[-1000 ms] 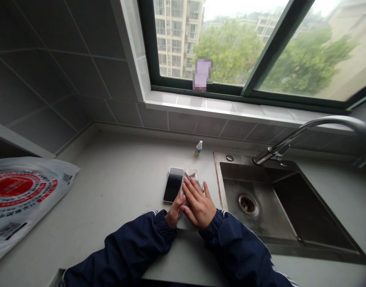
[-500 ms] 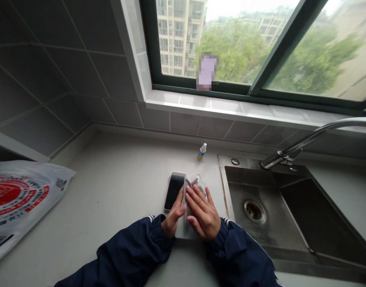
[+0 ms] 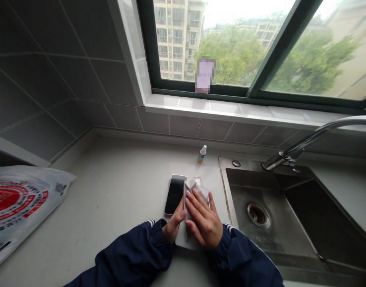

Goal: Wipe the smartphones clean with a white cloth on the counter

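Grey cloth [image 3: 190, 184] lies right between the two hands in the head view. It seems to sit on a flat grey piece [image 3: 183, 238], whose near end pokes out below the hands. That piece's long side points toward the window [image 3: 276, 54], with its far end leaning a bit to the right. Both hands touch these things, so neither one is nearer. The right hand [image 3: 205, 223] is flat on top, with its fingers stretched out over the cloth. The left hand [image 3: 173, 224] holds the left edge, thumb on top; its other fingers are mostly hidden, so how tight it grips cannot be told. A black phone [image 3: 175, 193] lies just beside the left hand, pointing nearly the same way. A small bottle [image 3: 202, 154] stands farther off, near the sink [image 3: 250, 164].
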The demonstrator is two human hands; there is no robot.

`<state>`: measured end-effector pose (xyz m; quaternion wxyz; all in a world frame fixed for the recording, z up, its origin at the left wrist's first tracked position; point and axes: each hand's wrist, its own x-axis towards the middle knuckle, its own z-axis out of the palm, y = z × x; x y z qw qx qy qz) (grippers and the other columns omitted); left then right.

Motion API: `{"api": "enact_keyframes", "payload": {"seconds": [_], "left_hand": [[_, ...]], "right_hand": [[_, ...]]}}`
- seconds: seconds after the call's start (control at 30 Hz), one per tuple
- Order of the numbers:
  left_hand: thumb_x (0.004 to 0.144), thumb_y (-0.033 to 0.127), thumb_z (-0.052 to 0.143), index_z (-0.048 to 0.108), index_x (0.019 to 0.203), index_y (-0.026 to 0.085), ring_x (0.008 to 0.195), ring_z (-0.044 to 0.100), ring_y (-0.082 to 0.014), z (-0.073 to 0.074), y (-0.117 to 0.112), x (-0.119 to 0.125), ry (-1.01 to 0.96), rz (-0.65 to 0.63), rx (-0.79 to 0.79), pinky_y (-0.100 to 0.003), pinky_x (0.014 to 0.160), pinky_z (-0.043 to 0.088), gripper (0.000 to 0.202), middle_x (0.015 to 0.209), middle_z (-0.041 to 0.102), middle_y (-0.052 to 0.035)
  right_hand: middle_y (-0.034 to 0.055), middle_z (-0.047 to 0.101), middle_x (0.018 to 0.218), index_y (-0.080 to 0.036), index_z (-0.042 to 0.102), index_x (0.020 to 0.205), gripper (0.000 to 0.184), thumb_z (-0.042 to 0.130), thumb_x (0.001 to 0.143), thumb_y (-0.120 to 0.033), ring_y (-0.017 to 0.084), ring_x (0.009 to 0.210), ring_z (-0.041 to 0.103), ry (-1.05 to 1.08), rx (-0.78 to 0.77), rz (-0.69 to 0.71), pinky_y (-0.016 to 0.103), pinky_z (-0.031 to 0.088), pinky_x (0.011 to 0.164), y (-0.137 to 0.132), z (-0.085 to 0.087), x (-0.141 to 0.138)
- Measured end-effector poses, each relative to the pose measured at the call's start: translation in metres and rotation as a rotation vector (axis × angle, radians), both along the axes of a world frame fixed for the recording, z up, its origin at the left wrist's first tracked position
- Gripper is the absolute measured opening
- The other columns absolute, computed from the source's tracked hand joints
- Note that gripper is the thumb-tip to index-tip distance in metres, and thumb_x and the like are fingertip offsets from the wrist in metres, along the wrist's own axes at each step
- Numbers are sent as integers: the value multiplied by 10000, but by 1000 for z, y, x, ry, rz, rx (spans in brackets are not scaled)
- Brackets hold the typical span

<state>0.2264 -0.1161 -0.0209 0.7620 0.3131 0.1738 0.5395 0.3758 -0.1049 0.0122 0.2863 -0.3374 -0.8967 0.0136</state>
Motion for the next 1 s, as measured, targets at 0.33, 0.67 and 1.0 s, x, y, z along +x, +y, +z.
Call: {"api": "enact_keyframes", "payload": {"seconds": [0.33,0.67,1.0], "left_hand": [[898,446,461,408,1455,245,1461,239,-291,3,2,6,-164,72,-99,-469,1217,61,594,1513,427,-71],[897,424,501,361,1483,273,1494,104,-283,4,3,4,-39,-8,64,-452,1219,18,621,1582,309,-36],[878,462,473,285,1506,235,1466,223,-293,11,4,8,-139,134,-62,-463,1216,85,694,1537,387,-80]], "right_hand": [[105,484,1453,-158,459,1416,493,477,928,-230,302,1417,347,76,11,29,603,112,1191,-2,0,0],[159,311,1547,-107,265,1519,614,442,967,-310,317,1460,233,-23,-6,-93,581,71,1191,4,-7,2],[138,410,1499,-128,349,1487,575,480,939,-244,315,1442,284,23,21,-11,576,185,1179,-1,-3,0]]}}
